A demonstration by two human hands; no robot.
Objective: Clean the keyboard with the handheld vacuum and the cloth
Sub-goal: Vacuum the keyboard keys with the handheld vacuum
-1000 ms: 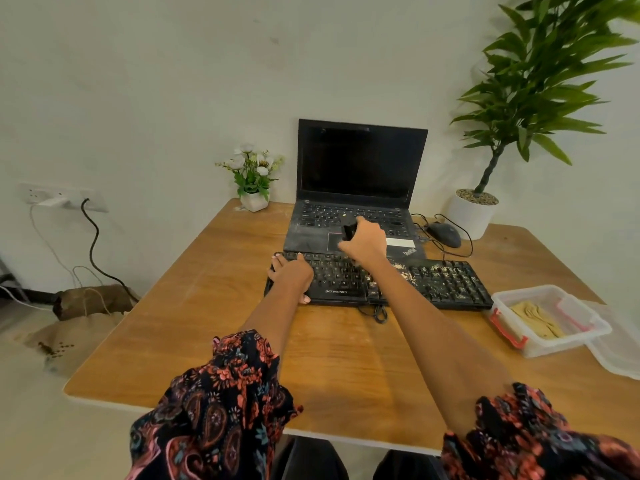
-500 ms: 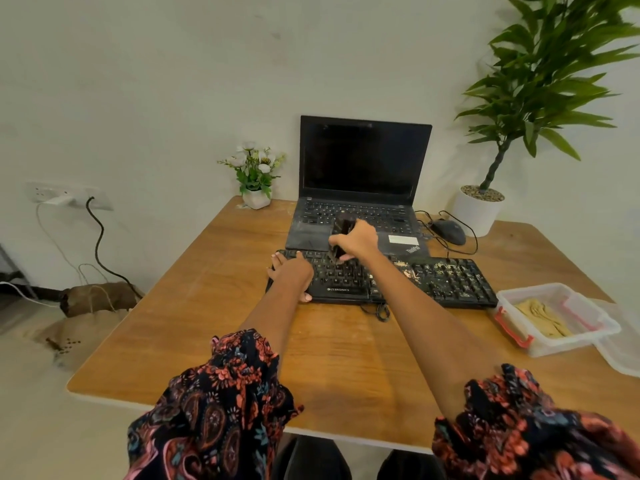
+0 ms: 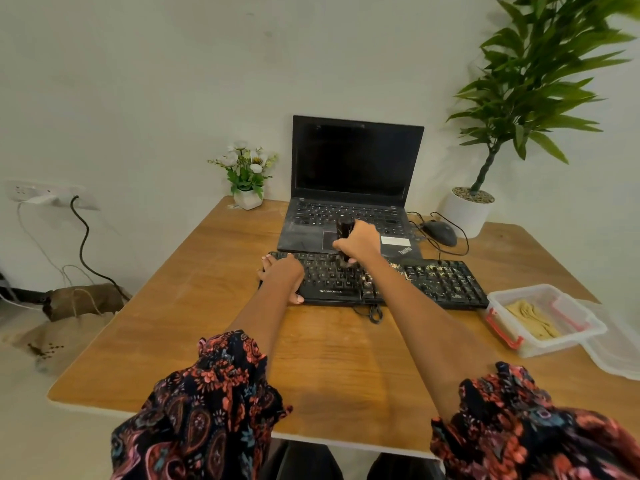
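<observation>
While the right hand [image 3: 360,244] grips the handheld vacuum [image 3: 344,230] with fingers curled round its dark body, the unit stands roughly upright with its lower end down on the upper key rows of the keyboard [image 3: 446,284]. Contact between nozzle and keys cannot be confirmed, as the hand covers the tip. The left hand [image 3: 282,273] rests flat on the left end of the keyboard, fingers relaxed and spread over the keys, thumb at the front edge, holding nothing.

Pale specks lie scattered over the middle and right sections of the keyboard. Its cable [image 3: 372,311] loops in front of it on the wooden table [image 3: 207,306].

Directly behind the keyboard stands 1 open laptop [image 3: 353,174], screen dark. A mouse [image 3: 440,233] lies to its right, cable trailing. A clear plastic container [image 3: 575,337] with red clips sits at the right of the table, just beside the keyboard's right end; the yellowish cloth [image 3: 531,318] lies folded inside it. A loose lid [image 3: 620,351] lies beside the container.

1 small flower pot [image 3: 247,174] stands at the back left, 1 tall potted plant [image 3: 519,81] at the back right.
</observation>
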